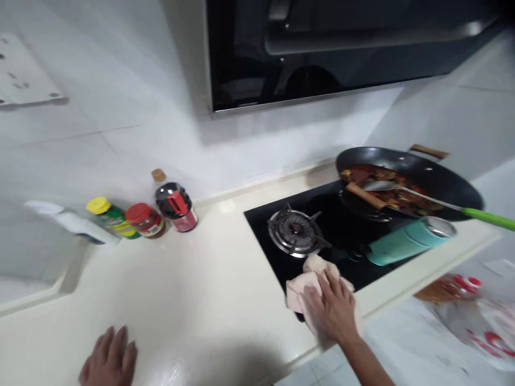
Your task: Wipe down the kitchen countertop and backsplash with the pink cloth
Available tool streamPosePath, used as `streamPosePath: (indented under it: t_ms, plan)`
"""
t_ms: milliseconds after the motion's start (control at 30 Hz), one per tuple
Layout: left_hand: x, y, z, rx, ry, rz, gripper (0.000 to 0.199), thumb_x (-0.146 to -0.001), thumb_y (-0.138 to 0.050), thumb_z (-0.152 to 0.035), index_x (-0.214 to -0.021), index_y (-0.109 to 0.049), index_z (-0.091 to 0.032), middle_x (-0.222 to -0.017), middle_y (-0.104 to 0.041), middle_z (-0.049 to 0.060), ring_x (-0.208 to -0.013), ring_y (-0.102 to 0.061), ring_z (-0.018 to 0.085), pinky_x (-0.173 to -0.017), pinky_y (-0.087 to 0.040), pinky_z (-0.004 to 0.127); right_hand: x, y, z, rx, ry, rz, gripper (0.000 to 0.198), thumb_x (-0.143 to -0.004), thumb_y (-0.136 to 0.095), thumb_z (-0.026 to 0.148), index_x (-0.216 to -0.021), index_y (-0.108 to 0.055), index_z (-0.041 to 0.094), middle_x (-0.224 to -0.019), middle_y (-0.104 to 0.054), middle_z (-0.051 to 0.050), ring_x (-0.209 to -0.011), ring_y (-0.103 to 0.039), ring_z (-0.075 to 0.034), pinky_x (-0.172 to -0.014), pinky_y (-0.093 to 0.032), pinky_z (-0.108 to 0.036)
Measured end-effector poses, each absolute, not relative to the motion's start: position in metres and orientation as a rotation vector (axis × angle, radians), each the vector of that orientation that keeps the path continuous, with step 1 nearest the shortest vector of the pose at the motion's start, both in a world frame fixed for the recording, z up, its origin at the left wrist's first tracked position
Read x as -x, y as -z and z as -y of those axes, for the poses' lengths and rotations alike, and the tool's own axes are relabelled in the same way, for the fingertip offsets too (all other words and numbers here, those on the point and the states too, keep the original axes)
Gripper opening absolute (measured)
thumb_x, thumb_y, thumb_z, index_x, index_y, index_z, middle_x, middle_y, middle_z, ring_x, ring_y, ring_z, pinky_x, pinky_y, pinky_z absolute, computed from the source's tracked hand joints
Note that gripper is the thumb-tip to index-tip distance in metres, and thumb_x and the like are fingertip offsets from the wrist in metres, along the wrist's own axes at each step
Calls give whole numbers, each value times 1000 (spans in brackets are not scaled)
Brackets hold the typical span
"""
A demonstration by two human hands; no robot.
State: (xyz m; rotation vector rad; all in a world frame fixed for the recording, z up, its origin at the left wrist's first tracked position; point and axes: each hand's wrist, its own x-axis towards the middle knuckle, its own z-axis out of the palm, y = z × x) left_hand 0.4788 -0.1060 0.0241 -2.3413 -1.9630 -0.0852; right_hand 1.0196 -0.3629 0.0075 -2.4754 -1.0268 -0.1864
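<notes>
Pressing flat, the open right hand (pixel 332 308) covers a cloth (pixel 302 287) on the hob (pixel 341 236); the left hand (pixel 108 362), seemingly spread, rests empty.

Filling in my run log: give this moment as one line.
right hand: flat on cloth at hob edge | left hand: resting on counter | wok: on hob, food inside

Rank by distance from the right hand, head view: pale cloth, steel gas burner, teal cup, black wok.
1. Pale cloth: under the right hand, at the hob's front edge.
2. Steel gas burner: just behind the cloth.
3. Teal cup: lying right of the burner.
4. Black wok: back right.
</notes>
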Motion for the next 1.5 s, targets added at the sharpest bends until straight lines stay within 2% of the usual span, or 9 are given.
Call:
streamPosePath:
  t_ms: [100,267,467,600,800,1000,1200,1333,1500]
  plan:
    - [-479,-28,112,2389,122,1943,59,-98,-26,-45,-143,-53,-20,-159,-45,13,-152,-32,29,-118,-30,52,-1018,-6,347,2696,153,1033,65,-97,-32,58,-145,-52,19,-160,-32,-14,-150,-16,-42,-119,-20,-65]
    - [-480,-28,115,2382,130,1968,59,-99,-27,-45,-144,-54,-18,-160,-44,13,-153,-30,28,-121,-27,51,-949,0,307,2538,83,1440,62,-97,-40,52,-148,-51,17,-164,-25,-15,-151,-12,-46,-116,-26,-64]
    - [-480,-25,119,2364,102,1984,57,-100,-27,-42,-145,-54,-19,-161,-44,12,-154,-28,26,-123,-24,50,-919,-11,216,2331,-50,1809,59,-99,-49,46,-153,-46,22,-167,-21,-12,-153,-10,-42,-121,-20,-58]
    - [-489,-27,123,2359,138,1977,57,-101,-28,-39,-143,-57,-13,-159,-45,17,-152,-31,31,-120,-27,54,-961,-35,130,2410,-290,1928,69,-99,-52,54,-158,-36,23,-168,-15,-14,-153,-9,-40,-122,-16,-53]
    - [-524,-26,142,2601,218,1615,50,-101,-37,-40,-144,-57,-24,-163,-41,11,-155,-27,29,-121,-27,51,-986,-46,46,2434,-368,1890,81,-96,-51,70,-160,-29,25,-168,-12,-14,-152,-5,-44,-120,-6,-61]
    - [-535,-19,146,2624,223,1551,48,-100,-41,-40,-142,-59,-24,-160,-47,10,-151,-35,27,-120,-28,47,-918,-34,73,2405,-344,1773,73,-101,-44,63,-161,-28,26,-169,-4,-13,-151,6,-47,-120,-1,-65]
    - [-531,-24,142,2664,201,1552,49,-98,-43,-37,-141,-60,-21,-158,-48,13,-149,-39,29,-117,-31,49,-774,-40,147,1903,-550,2051,72,-98,-46,68,-158,-35,31,-169,-9,-9,-152,9,-44,-121,1,-66]
    - [-526,-24,140,2736,269,1539,49,-98,-40,-32,-141,-59,-19,-157,-49,14,-148,-40,29,-116,-32,49,-727,-40,191,1817,-566,2018,66,-101,-43,64,-157,-37,30,-169,-13,-8,-154,2,-39,-123,-5,-64]
    - [-524,-21,141,2756,446,1655,44,-100,-38,-30,-137,-62,-23,-155,-52,12,-147,-42,27,-116,-33,51,-766,-29,217,2058,-413,1853,60,-97,-53,63,-150,-48,36,-167,-24,-4,-153,-10,-41,-120,-5,-69]
